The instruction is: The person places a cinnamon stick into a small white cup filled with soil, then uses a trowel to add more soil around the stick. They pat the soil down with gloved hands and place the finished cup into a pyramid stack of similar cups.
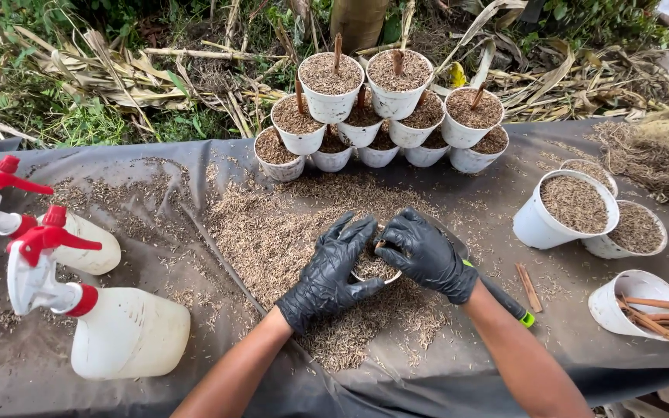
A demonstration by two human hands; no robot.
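Both my hands wear black gloves and meet over a small white cup [372, 271] filled with brown husk mix, at the middle of the black sheet [156, 155]. My left hand [333, 265] wraps around the cup's left side. My right hand [426, 252] covers the cup's right rim and pinches a short brown stick [380, 244] set into the filling. Loose husk [272, 232] is spread around the cup.
A stack of several filled white cups [373, 116] with sticks stands at the back. Filled cups [567, 207] and a cup of brown sticks [638, 303] lie at right. Two white spray bottles [118, 329] with red triggers lie at left. A green-handled tool [505, 300] lies under my right wrist.
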